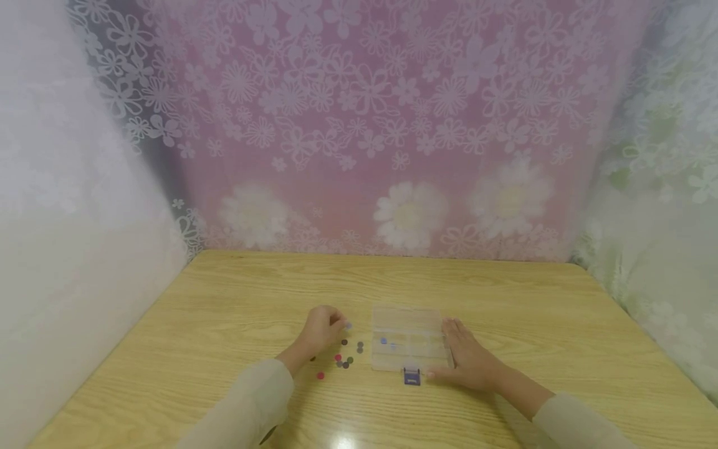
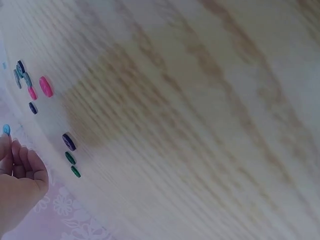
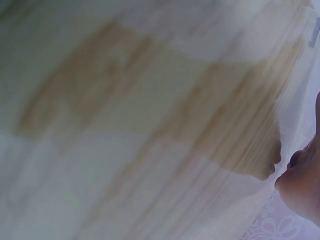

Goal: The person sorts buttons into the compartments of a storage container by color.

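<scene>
My left hand [image 1: 321, 330] pinches a small light-blue button [image 2: 6, 129] between thumb and fingertips, held left of a clear plastic divided box [image 1: 391, 319]. My right hand [image 1: 472, 360] rests along the right side of that box, its fingers straight and its thumb by the front edge. Blue buttons [image 1: 384, 341] lie inside a left compartment of the box. Between my left hand and the box, several loose buttons are scattered, among them a pink button [image 2: 46, 86], a dark purple button [image 2: 68, 142] and a green button [image 2: 70, 158].
A dark blue latch [image 1: 412, 376] juts from the box's front edge. The wood-grain table [image 1: 269, 280] reaches back to a pink flowered curtain [image 1: 336, 125], with pale cloth at both sides.
</scene>
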